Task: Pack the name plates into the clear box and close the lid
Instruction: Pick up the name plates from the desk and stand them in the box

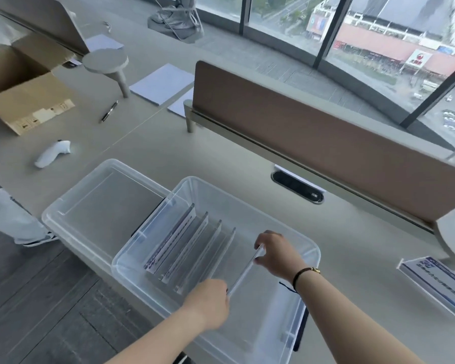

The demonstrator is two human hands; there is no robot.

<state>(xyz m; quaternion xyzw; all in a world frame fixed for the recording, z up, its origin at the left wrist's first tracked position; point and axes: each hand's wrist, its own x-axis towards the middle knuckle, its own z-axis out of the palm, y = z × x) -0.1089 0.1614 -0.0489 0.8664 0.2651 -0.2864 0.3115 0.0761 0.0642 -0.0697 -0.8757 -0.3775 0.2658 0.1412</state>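
Note:
A clear plastic box (310,250) stands on the desk in front of me. Several acrylic name plates (192,245) stand on edge in a row in its left half. I hold one more clear name plate (243,273) upright inside the box, to the right of that row. My left hand (208,303) grips its near end and my right hand (275,254) grips its far end. The clear lid (71,214) lies upturned on the desk just left of the box. Another name plate (436,283) with blue print lies on the desk at the right.
A brown divider panel (326,143) runs behind the box, with a cable port (297,187) in the desk before it. Further left lie a white controller (53,153), a pen (109,111), paper sheets (163,84) and an open cardboard box (24,98). A person's leg (8,214) stands at the left.

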